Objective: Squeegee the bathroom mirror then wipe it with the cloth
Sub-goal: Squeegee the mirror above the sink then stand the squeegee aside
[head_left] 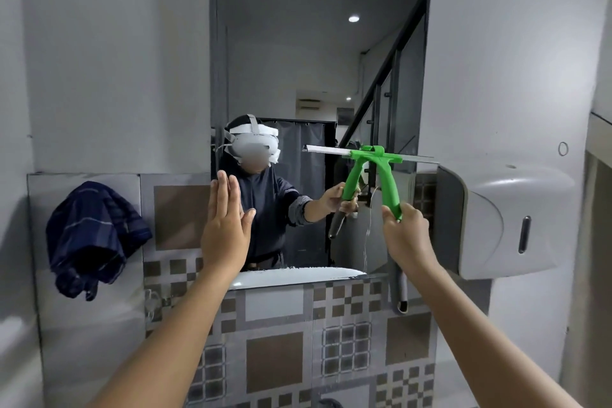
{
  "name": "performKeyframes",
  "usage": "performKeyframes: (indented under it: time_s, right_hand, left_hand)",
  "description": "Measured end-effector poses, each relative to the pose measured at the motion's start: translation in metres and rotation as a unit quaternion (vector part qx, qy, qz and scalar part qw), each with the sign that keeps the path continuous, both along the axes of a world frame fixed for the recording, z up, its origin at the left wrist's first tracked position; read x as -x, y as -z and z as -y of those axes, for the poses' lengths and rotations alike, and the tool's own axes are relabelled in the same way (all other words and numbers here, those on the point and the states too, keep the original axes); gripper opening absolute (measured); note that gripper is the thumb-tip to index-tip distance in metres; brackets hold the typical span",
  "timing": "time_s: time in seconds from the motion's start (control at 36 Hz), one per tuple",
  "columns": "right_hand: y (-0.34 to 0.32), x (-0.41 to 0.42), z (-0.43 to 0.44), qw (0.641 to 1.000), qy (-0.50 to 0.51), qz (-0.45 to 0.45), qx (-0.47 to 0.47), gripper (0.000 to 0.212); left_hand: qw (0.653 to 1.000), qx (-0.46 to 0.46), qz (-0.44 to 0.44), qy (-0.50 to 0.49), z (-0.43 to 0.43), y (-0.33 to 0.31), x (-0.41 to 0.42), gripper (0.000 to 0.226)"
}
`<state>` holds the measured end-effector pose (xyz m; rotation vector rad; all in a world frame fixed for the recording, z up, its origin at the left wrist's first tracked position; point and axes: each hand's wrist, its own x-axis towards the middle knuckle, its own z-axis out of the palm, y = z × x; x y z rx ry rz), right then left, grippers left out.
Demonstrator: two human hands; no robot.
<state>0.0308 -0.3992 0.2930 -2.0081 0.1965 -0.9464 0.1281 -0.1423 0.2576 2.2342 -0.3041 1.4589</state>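
The tall bathroom mirror (318, 53) hangs on the wall straight ahead. My right hand (405, 232) grips the handle of a green squeegee (389, 182), whose metal blade lies flat and level against the glass on the mirror's right side, about two thirds of the way down. Its reflection shows beside it. My left hand (227, 225) is flat, fingers up, at the mirror's lower left edge. A dark blue cloth (94, 235) hangs on the tiled wall to the left of the mirror, apart from both hands.
A white paper towel dispenser (506, 222) juts from the wall right of the mirror, close to the blade's end. Patterned tiles (275, 358) cover the wall below. A grey tube (400, 291) hangs under the mirror's lower right corner.
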Motion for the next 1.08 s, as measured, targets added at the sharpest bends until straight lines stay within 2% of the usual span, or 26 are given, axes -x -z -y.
performKeyframes:
  time_s: [0.36, 0.56, 0.72, 0.86, 1.08]
  right_hand:
    - [0.013, -0.001, -0.087, 0.981, -0.028, 0.046, -0.186, 0.032]
    - [0.008, -0.003, -0.117, 0.975, -0.044, 0.057, -0.210, 0.034]
    - [0.005, 0.005, -0.142, 0.980, -0.071, 0.077, -0.170, 0.030]
    - [0.008, 0.004, -0.159, 0.991, -0.080, 0.069, -0.087, 0.030]
    - [0.015, 0.002, -0.163, 0.997, -0.056, 0.047, 0.037, 0.034]
  left_hand:
    - [0.998, -0.015, -0.023, 0.064, -0.008, 0.005, 0.001, 0.071]
    - [0.996, -0.048, 0.000, 0.069, -0.014, 0.020, -0.002, 0.068]
    - [0.997, -0.054, 0.003, 0.048, -0.015, 0.034, -0.005, 0.070]
    - [0.999, -0.028, 0.002, 0.045, -0.010, 0.042, -0.001, 0.061]
    - [0.998, 0.015, -0.026, 0.054, -0.004, 0.064, 0.000, 0.066]
